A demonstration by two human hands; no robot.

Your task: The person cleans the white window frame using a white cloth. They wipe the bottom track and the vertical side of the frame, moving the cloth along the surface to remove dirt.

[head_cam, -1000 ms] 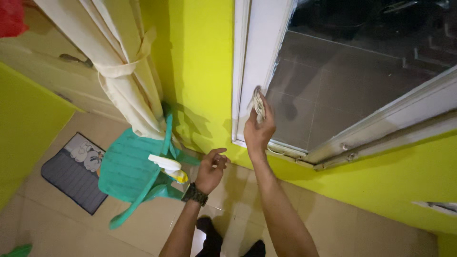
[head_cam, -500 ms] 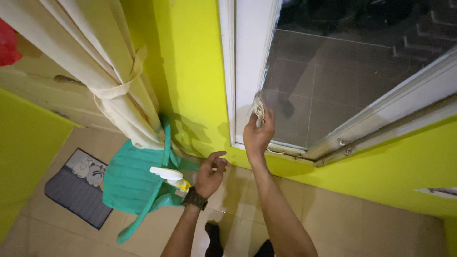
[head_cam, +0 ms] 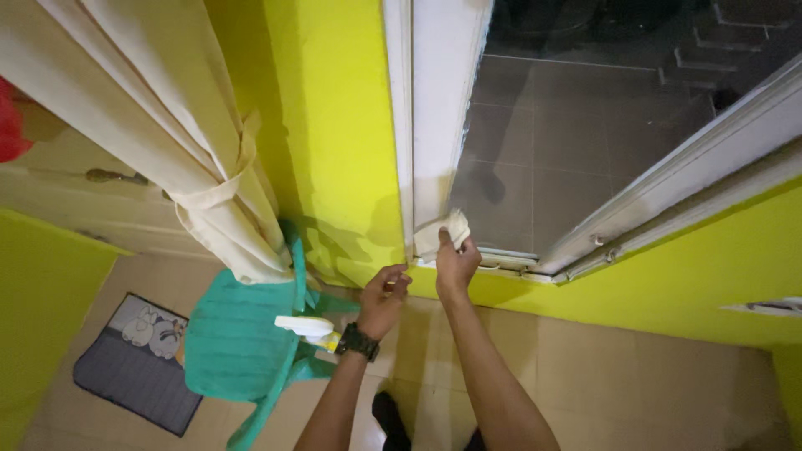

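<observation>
My right hand (head_cam: pixel 455 266) is shut on a crumpled white cloth (head_cam: pixel 443 232) and presses it against the bottom corner of the white window frame (head_cam: pixel 439 125), beside the dark glass pane (head_cam: pixel 576 150). My left hand (head_cam: pixel 383 299), with a black watch (head_cam: pixel 357 342) on its wrist, hovers just left of and below the right hand. Its fingers are curled, nothing shows inside them, and they sit close to the yellow wall (head_cam: pixel 334 134).
A green plastic chair (head_cam: pixel 238 347) stands below left with a white and yellow spray bottle (head_cam: pixel 305 327) on it. A tied-back cream curtain (head_cam: pixel 167 142) hangs at left. A grey mat (head_cam: pixel 138 363) lies on the tiled floor. The open sash (head_cam: pixel 693 159) juts out to the right.
My right hand has slid the cloth down the frame to its bottom corner. My left hand has risen closer to it and curled its fingers.
</observation>
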